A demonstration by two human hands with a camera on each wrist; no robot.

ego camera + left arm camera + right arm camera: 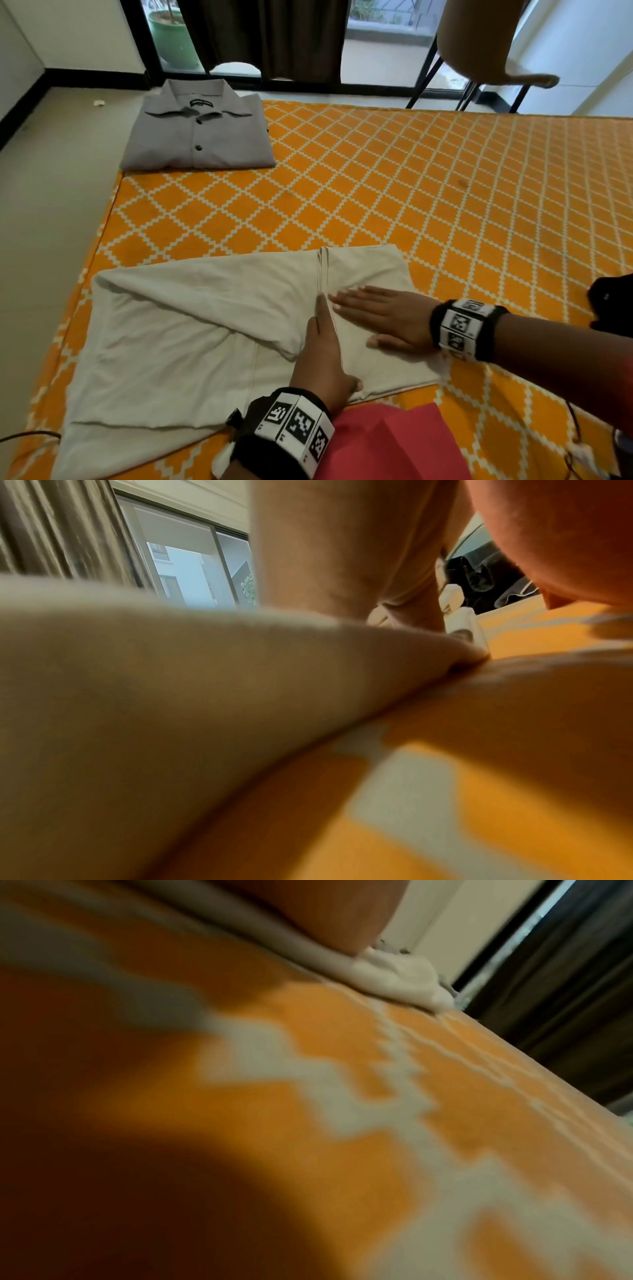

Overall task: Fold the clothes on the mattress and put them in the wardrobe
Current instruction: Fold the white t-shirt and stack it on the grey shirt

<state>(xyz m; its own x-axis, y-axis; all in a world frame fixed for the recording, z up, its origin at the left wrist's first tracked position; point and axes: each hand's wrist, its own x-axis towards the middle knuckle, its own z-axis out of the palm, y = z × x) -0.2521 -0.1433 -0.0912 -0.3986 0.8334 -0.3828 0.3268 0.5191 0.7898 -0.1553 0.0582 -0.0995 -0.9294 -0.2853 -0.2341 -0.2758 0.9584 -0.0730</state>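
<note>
The white garment [191, 329] is lying partly folded on the orange mattress [411, 192], lower centre of the frame. The right hand [383, 317] is pressing it flat, fingers extended. The left hand [322, 363], fingers straight, is touching the fold edge. A folded grey shirt [198, 130] is lying upper left.

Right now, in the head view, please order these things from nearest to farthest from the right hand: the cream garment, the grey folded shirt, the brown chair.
1. cream garment: directly under the right hand, which presses flat on it.
2. grey folded shirt: far left corner of the mattress.
3. brown chair: beyond the mattress's far edge, on the right.
</note>
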